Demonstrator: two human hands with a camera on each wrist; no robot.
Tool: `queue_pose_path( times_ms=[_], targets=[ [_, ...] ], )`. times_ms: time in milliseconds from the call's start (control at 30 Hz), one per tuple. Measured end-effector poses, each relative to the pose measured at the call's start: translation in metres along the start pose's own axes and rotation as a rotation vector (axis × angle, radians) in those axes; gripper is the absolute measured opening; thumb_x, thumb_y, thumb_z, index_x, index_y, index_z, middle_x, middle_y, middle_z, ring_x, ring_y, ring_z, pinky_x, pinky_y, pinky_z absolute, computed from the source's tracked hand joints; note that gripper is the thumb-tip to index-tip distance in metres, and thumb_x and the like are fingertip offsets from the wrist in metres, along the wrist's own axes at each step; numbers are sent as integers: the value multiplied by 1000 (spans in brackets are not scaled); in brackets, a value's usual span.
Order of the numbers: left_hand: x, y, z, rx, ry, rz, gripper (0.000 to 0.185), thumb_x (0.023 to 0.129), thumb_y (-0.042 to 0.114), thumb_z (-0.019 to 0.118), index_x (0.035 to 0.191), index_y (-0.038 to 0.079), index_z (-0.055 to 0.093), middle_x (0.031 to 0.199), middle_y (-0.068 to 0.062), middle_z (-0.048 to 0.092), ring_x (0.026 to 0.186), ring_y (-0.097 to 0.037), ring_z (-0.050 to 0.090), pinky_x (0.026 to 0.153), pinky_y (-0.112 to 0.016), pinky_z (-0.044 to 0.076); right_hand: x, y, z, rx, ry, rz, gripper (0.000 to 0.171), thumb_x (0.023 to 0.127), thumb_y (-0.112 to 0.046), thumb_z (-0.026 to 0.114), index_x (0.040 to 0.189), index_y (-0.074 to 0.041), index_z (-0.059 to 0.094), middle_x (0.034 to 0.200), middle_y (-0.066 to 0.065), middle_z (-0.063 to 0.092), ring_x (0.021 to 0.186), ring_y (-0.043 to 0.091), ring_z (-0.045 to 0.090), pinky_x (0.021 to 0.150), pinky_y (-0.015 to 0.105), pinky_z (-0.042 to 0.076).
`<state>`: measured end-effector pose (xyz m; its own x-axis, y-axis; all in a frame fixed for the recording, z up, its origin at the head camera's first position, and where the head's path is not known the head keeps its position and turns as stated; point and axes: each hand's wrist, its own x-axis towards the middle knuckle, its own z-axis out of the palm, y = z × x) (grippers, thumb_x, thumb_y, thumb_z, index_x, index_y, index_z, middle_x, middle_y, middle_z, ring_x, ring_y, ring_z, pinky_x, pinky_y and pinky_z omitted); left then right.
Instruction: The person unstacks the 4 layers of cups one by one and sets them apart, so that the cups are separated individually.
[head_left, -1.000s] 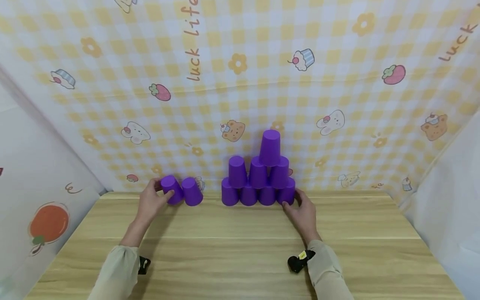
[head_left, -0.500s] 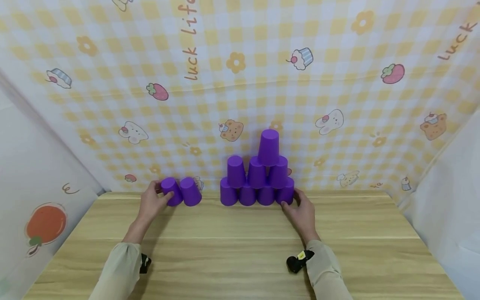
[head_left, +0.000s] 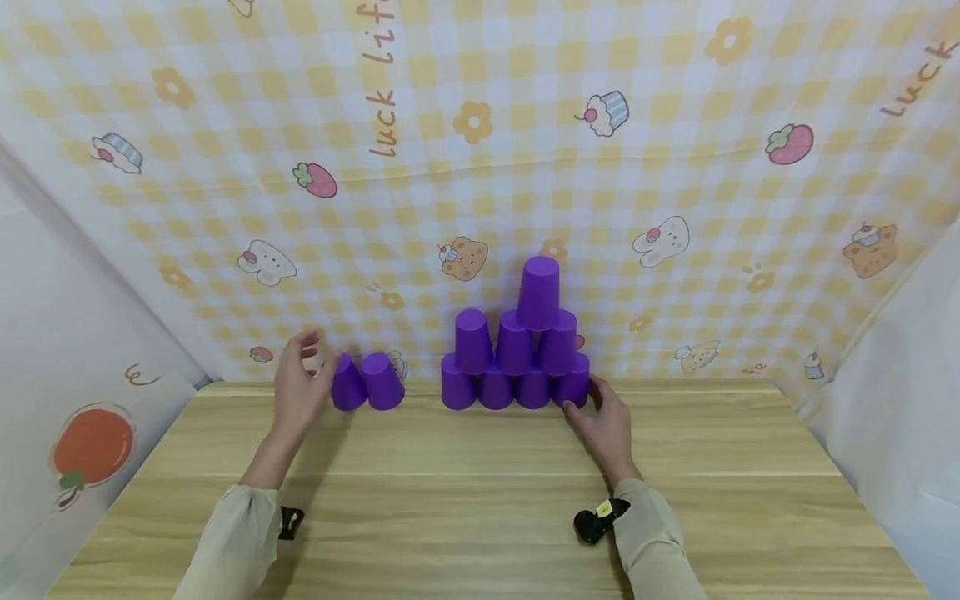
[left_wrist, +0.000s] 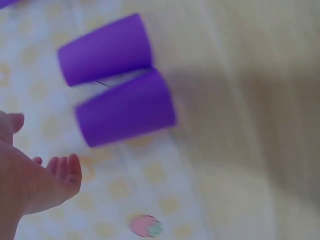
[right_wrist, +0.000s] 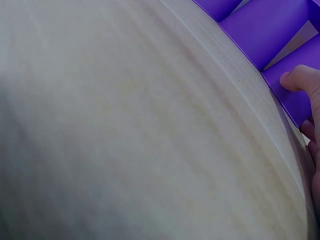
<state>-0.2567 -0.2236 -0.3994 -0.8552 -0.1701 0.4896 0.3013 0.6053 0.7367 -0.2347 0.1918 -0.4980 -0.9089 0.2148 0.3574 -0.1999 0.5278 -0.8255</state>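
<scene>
a stepped stack of purple cups stands on the table at the foot of the wall cloth, all of them upside down: four in the bottom row, three above, and one top cup over the middle and right-hand cups of that second row. clock hours here are those of the head view. at the bottom row's three o'clock end is the end cup, and the right hand holds it, thumb on the near face and fingers round the outer side.

well apart from the stack, toward nine o'clock, two more cups stand side by side, also inverted: the inner cup and the outer cup, touching near their rims. the left hand is at the outer cup's nine o'clock, holding nothing, with a wide gap between thumb and loosely bent fingers; the left wrist view shows it clear of both cups.

both forearms reach in from six o'clock in pale sleeves, a black device at each wrist. the table is light wood-grain; behind it, at twelve, hangs a yellow-and-white checked wall cloth.
</scene>
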Motion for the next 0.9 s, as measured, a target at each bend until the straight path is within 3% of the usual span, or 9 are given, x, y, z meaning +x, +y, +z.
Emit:
queue_pose_path(
  times_ms=[67,300,600,900],
  targets=[
    [2,12,2,-21,31,58,43,81,17,58,117,0,43,113,-15,47,100,-31,45,72,-42,43,0,0,0,-6,-3,0,58,69,-22,71,119,-7,47,112,9,54,104,22,49,89,31,39],
    [4,60,15,-107,-4,202,35,81,14,59,112,1,49,110,-12,51,98,-30,47,73,-45,42,1,1,1,-8,4,1,57,69,-22,71,118,-8,47,110,8,55,103,20,50,88,30,40],
    [12,117,40,-184,-139,278,37,80,20,61,113,7,50,111,-7,52,98,-25,47,76,-42,42,2,-1,2,9,5,-11,56,69,-20,71,118,-8,48,111,8,55,103,20,50,89,29,39],
    [23,163,81,-195,-295,311,44,79,29,61,114,7,47,112,-7,50,99,-22,47,78,-39,43,1,1,1,16,0,-8,56,69,-17,71,119,-6,47,112,10,54,105,22,49,90,30,38]
  ],
)
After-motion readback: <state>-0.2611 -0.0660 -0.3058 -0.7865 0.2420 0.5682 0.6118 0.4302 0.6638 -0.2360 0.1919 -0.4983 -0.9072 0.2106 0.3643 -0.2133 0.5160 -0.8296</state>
